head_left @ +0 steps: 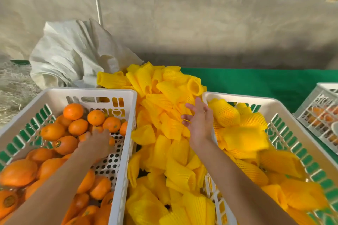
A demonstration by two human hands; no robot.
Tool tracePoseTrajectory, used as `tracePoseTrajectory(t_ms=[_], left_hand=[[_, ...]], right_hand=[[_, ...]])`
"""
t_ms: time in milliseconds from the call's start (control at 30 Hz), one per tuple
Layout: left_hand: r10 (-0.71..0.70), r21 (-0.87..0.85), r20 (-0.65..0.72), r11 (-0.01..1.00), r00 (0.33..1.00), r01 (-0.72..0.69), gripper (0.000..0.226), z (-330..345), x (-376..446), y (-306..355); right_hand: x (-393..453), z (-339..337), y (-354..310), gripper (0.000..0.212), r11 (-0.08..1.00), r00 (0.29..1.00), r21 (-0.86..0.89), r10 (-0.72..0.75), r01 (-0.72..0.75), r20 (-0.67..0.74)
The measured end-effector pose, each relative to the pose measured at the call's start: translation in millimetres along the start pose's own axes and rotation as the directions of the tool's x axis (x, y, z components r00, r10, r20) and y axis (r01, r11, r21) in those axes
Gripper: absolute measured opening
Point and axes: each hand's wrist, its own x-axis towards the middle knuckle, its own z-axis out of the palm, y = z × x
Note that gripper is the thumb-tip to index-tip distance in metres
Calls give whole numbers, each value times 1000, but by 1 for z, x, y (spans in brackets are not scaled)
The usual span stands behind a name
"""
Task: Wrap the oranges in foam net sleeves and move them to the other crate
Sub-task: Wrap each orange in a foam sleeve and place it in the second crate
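Observation:
The left white crate (87,91) holds many bare oranges (73,111). My left hand (96,141) is down inside it, fingers curled over an orange (82,137) that is mostly hidden under the hand. Between the crates lies a heap of yellow foam net sleeves (164,124). My right hand (200,122) hovers above that heap beside the right crate's rim, fingers spread and holding nothing. The right white crate (247,97) holds several sleeved oranges. One sleeved orange (243,139) near its middle is blurred.
A crumpled white sack (73,53) lies behind the left crate, with straw (12,82) to its left. A green mat (256,78) covers the floor behind the right crate. A third white crate (321,107) with oranges stands at the far right. A concrete wall rises behind.

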Motion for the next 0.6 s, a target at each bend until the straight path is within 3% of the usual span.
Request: tracePoseTrajectory(t_ms=[67,200,300,400,500,600], left_hand=[[20,114,51,993,999,-25,83,14,2,-6],[-12,136,-82,990,997,23,70,22,-1,-10],[-66,193,-38,979,997,73,84,19,-5,-6],[-100,192,-32,976,994,104,83,22,-5,-4],[-66,138,-81,987,995,77,67,19,-6,-6],[-69,23,-95,997,993,72,54,10,-7,-4]], right_hand=[[4,0,6,33,995,998,-95,46,-42,45],[12,-1,18,30,963,981,-265,102,-57,162],[13,1,30,26,924,963,-383,109,-7,245],[7,-1,40,34,740,917,-647,106,186,385],[-3,-4,47,63,464,772,-742,173,484,612],[-14,2,51,72,331,604,-665,279,669,747]])
